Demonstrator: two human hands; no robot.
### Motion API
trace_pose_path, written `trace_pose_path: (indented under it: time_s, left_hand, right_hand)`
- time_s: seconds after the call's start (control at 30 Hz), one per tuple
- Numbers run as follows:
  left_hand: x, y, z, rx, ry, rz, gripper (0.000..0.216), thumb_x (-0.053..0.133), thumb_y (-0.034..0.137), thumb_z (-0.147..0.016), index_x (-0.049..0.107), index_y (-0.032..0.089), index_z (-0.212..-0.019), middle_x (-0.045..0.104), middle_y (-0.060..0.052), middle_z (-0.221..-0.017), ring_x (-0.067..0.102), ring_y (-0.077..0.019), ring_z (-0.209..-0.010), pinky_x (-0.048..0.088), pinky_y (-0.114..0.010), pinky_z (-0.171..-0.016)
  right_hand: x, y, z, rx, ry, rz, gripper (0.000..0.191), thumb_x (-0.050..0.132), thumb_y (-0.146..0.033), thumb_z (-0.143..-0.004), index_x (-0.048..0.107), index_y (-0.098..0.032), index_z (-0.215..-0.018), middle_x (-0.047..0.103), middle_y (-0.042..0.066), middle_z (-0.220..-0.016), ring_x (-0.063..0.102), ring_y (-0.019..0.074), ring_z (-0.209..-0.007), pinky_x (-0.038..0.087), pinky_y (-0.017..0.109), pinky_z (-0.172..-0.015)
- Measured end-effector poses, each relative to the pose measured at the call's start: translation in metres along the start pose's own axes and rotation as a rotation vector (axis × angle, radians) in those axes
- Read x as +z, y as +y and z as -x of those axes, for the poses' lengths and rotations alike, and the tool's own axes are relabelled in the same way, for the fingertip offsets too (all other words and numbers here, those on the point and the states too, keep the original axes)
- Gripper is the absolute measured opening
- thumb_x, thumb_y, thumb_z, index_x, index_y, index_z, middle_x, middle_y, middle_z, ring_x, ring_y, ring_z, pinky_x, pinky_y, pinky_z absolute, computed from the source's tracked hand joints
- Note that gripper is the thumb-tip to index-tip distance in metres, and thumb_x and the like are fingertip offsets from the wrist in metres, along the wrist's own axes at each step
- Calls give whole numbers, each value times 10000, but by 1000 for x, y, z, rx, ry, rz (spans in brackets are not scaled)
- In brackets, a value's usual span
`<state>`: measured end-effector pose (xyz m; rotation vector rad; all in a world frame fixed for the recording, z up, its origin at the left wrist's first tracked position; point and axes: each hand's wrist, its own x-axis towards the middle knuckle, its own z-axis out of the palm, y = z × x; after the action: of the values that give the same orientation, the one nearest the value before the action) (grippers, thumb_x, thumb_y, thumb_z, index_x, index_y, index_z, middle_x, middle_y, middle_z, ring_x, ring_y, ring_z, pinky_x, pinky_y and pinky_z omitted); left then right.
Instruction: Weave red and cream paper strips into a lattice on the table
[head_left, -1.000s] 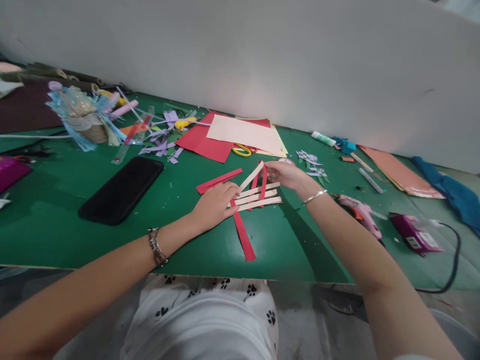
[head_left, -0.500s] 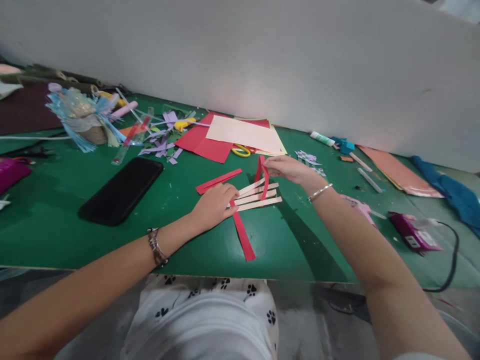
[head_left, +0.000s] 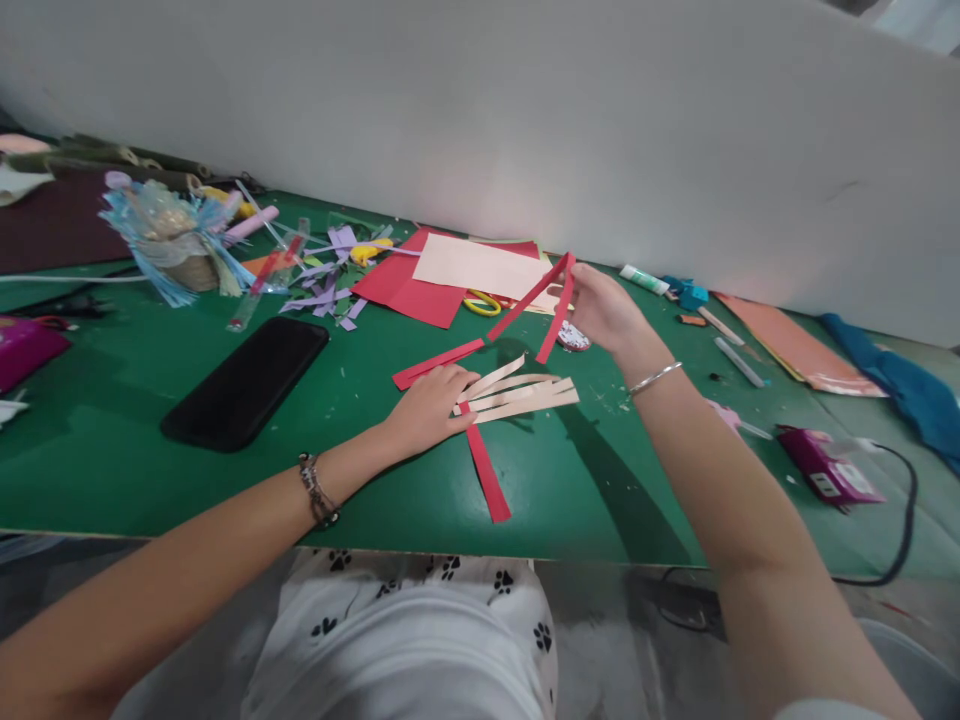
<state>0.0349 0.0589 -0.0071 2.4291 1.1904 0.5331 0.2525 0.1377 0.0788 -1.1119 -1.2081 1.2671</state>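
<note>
My left hand [head_left: 431, 408] lies flat on the green table [head_left: 225, 470], fingers pressing the left ends of several cream paper strips [head_left: 525, 392]. One long red strip [head_left: 485, 470] runs under them toward the table's front edge, and another red strip [head_left: 435, 364] lies behind my left hand. My right hand [head_left: 604, 308] is raised above the table and pinches two red paper strips [head_left: 553, 305] at their top ends; they hang down and splay to the left.
A black phone [head_left: 246, 382] lies left of my hands. Red and cream paper sheets [head_left: 450, 275] with yellow scissors [head_left: 482, 301] sit behind. Purple scraps [head_left: 330, 275] and a blue tasselled basket [head_left: 169, 240] are far left. A pink glue gun [head_left: 731, 420] and magenta box [head_left: 825, 465] lie right.
My right hand has lifted two red strips out of the woven cream strips and raised them up and to the right. My left hand has stayed pressed on the cream strips.
</note>
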Motion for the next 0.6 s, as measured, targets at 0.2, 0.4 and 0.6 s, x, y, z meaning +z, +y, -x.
trace_pose_path:
  time_s: [0.2,0.4,0.6]
  left_hand:
    - [0,-2,0,-15,-7,67,294,501,240,-762,494,162,-1046,548,-84,-1068,497,-236,-1016,411,-375,-857]
    - [-1,-1,-1,-10,13,83,176,496,232,-748,487,176,-914,546,-67,-992,507,-225,-949,420,-362,-815]
    - [0,-2,0,17,47,91,94,511,216,-735,426,196,-770,526,-44,-904,504,-211,-887,431,-351,-766]
  right_hand:
    - [-2,-39,29,-57,1,-153,167,456,-234,-750,489,-217,-587,564,-39,-715,470,57,-576,355,208,-529]
    - [-3,-54,87,-259,-230,-201,337,585,-338,-687,361,-191,-482,466,-103,-536,194,-9,-311,200,166,-354]
    - [1,-7,98,88,-310,-45,261,693,-335,-637,519,-176,-525,502,-65,-490,373,9,-366,289,137,-351]
